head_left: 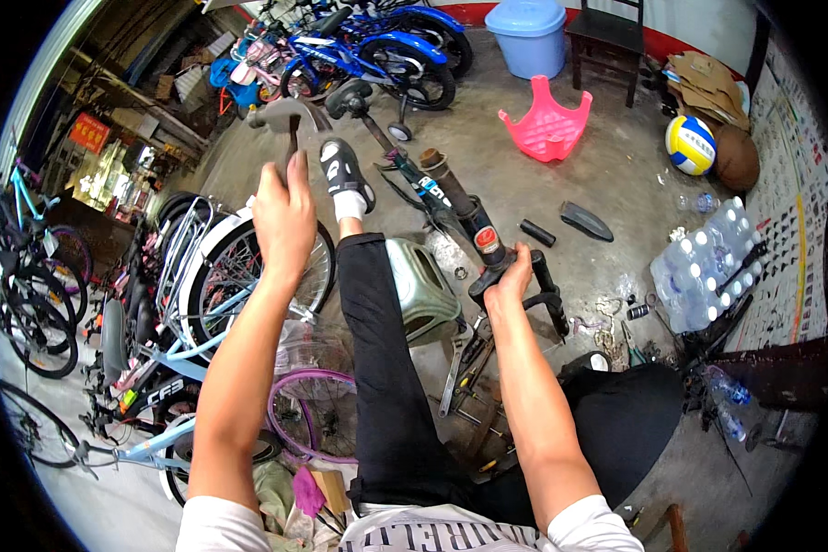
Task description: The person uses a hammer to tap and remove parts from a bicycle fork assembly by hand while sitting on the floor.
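My left hand (283, 219) is closed around the handle of a hammer (292, 112), raised with its metal head above the fist. My right hand (510, 278) grips the fork (493, 279) of a dark bicycle frame (440, 204), close to the red badge on its head tube. The frame lies tilted, its black saddle (348, 97) pointing away from me. Beneath the frame stands a pale green stool (421, 283). My left foot in a black sandal (344, 170) is stretched out beside the frame.
Wrenches (452, 373) and other tools lie between my legs. A black grip (537, 232) and a black mudguard (586, 221) rest on the floor at right, near a pink stool (548, 120) and wrapped water bottles (708, 262). A purple wheel (313, 416) and several bicycles crowd the left.
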A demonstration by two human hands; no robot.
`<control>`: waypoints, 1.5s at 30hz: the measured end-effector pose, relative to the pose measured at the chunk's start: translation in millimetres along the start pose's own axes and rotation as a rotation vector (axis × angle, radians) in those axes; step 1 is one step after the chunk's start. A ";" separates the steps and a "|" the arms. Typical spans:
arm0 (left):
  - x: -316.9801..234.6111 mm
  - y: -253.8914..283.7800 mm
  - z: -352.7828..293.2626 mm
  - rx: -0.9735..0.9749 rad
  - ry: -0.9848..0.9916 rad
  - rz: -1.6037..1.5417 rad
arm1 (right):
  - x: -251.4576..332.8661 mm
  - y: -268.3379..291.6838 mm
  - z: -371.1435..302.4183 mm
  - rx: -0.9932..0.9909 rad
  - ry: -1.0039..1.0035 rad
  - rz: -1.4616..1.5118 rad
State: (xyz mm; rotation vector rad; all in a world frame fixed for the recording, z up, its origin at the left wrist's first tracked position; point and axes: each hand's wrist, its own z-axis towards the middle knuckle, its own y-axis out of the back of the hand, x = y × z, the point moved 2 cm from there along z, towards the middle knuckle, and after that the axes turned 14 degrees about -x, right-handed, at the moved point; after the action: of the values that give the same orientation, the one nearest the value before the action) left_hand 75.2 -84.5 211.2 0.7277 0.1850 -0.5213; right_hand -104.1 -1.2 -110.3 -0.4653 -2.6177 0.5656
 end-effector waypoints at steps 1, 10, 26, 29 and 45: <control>1.5 6.3 -16.1 0.084 -0.061 -0.036 | 2.6 -0.7 -0.6 0.008 0.003 -0.044; -21.7 -44.3 -106.2 0.709 -0.942 0.226 | 9.5 -12.5 18.4 0.006 0.003 0.118; -34.3 -35.5 -101.1 0.771 -1.158 0.318 | 24.3 -19.0 13.4 -0.039 0.172 0.120; 64.3 -40.4 37.6 -0.218 -0.456 0.223 | 6.3 -20.7 -0.8 -0.040 0.044 0.104; 49.5 -33.7 -197.6 0.850 1.007 -1.169 | 33.7 -1.5 -6.6 0.192 0.074 -0.444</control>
State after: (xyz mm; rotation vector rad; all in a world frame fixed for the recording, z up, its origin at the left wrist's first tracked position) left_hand 103.5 8.6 29.1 1.6765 1.4501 -1.3402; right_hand -130.2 13.1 -93.1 0.1514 -2.4520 0.6234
